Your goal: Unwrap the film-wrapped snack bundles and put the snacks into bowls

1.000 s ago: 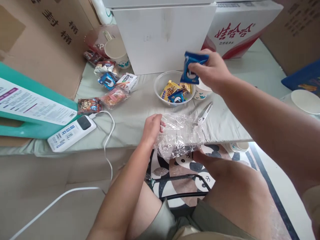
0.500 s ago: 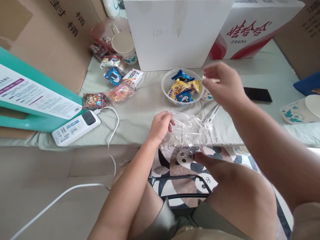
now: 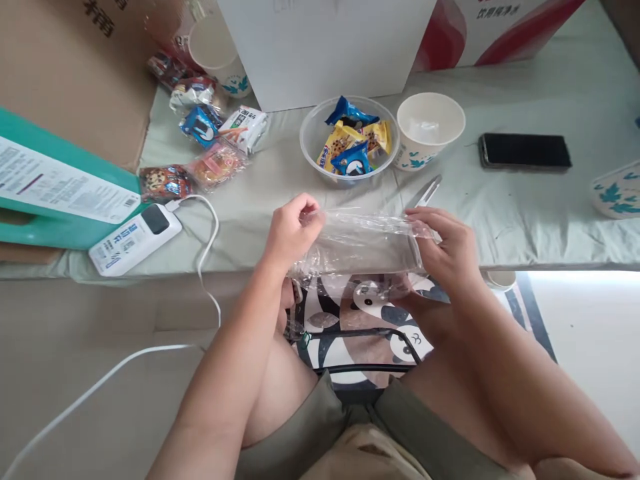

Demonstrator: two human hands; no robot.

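A clear plastic bag (image 3: 360,250) is stretched between my two hands at the front edge of the cloth-covered table. My left hand (image 3: 295,230) pinches its upper left part, and my right hand (image 3: 445,243) grips the upper right part. Just behind my right fingers lies a pair of scissors or a knife (image 3: 427,192), partly hidden. Beyond the bag stands a clear plastic bowl (image 3: 313,150) holding several blue and yellow snack packets (image 3: 353,159). A white paper cup (image 3: 430,123) with teal leaves stands right beside the bowl, with something clear inside.
Several wrapped snacks (image 3: 217,163) and another paper cup (image 3: 217,57) are at the left. A white power bank (image 3: 135,240) with a cable lies at the front left edge. A black phone (image 3: 525,151) lies at the right. White boxes (image 3: 325,53) stand behind the bowl.
My right hand has come down from above the paper cup and taken hold of the bag's right side. The bag is now pulled wider between both hands. The view has tilted downward.
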